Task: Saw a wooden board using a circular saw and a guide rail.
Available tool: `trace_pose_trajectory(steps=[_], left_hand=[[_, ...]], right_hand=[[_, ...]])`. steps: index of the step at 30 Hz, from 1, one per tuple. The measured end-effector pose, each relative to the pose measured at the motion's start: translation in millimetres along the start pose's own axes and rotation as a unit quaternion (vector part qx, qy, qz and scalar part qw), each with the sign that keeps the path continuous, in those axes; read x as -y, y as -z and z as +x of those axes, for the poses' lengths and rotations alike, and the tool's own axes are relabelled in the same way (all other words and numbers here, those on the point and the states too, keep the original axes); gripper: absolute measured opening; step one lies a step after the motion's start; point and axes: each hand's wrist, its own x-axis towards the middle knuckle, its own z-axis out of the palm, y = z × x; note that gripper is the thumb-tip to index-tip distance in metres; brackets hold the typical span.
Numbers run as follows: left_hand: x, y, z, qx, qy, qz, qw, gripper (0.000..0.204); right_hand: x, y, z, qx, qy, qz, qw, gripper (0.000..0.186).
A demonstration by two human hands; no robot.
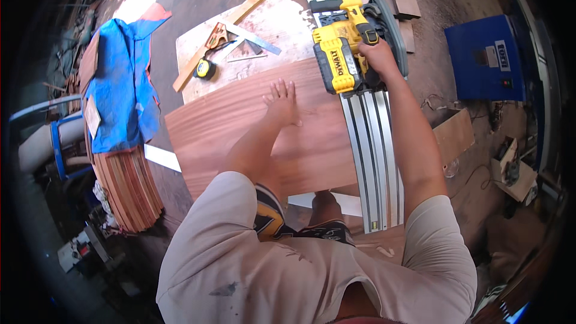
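A reddish-brown wooden board (240, 144) lies across the work table. My left hand (282, 103) presses flat on it near its far edge, fingers spread. Along the board's right side runs a long silver guide rail (373, 162). At the rail's far part sits a yellow and black cordless track saw (345, 48). My right hand (378, 57) is wrapped round the saw's rear handle, arm stretched forward. The blade is hidden beneath the saw's body, so I cannot tell whether it turns.
Beyond the board, the pale table top (282, 15) carries a tape measure (204, 69), a combination square (252, 37) and a wood strip (249, 6). Stacked planks (126, 189) under a blue tarp (123, 84) stand left. A blue cabinet (483, 60) and wooden box (453, 135) are right.
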Motion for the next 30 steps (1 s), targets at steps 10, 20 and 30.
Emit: trace_pose_trajectory(steps=[10, 20, 30], left_hand=[[11, -9, 1, -0.027, -0.012, -0.016, 0.999, 0.138], [51, -45, -17, -0.087, 0.031, -0.068, 0.993, 0.125], [95, -12, -52, 0.012, 0.166, -0.13, 0.977, 0.128]], right_hand=[[-3, 2, -4, 0.028, 0.019, 0.045, 0.998, 0.017], [2, -2, -5, 0.041, 0.007, 0.056, 0.998, 0.016], [9, 2, -10, 0.058, -0.04, 0.08, 0.994, 0.012]])
